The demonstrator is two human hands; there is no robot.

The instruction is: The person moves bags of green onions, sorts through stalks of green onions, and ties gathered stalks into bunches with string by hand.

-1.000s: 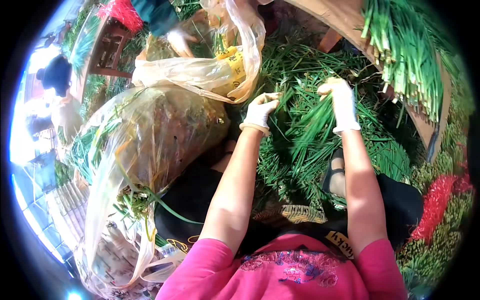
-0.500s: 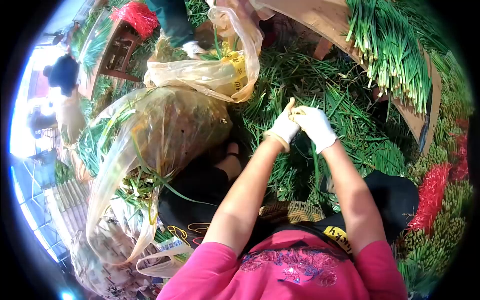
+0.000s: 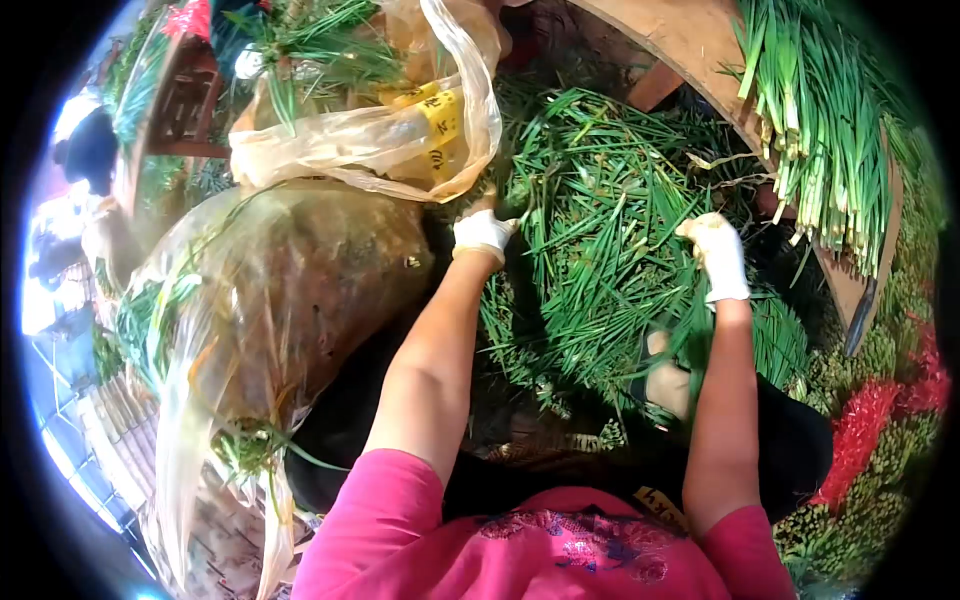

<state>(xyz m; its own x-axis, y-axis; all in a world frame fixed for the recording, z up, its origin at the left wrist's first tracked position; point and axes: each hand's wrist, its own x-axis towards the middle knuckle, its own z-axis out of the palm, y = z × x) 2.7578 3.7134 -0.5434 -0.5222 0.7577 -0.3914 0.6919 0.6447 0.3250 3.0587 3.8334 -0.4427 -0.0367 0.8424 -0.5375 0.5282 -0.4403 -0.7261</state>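
The left hand (image 3: pixel 483 232), in a white glove, is just beside the large clear plastic bag (image 3: pixel 320 270), its thumb spread away from its blurred fingers. The right hand (image 3: pixel 722 258), gloved too, has its fingers curled inward over the right side of a heap of loose green chive leaves (image 3: pixel 600 220); blurred leaves hang just below it, and whether it grips them cannot be told. The heap lies between and below the hands, in front of the person's legs. Right of it, bunched chives (image 3: pixel 825 130) lie on a curved wooden desk (image 3: pixel 680 30), pale stem ends pointing towards the person. Behind the large bag lies another plastic bag (image 3: pixel 340 150) with a yellow printed strip, and red twine (image 3: pixel 860 440) lies at far right.
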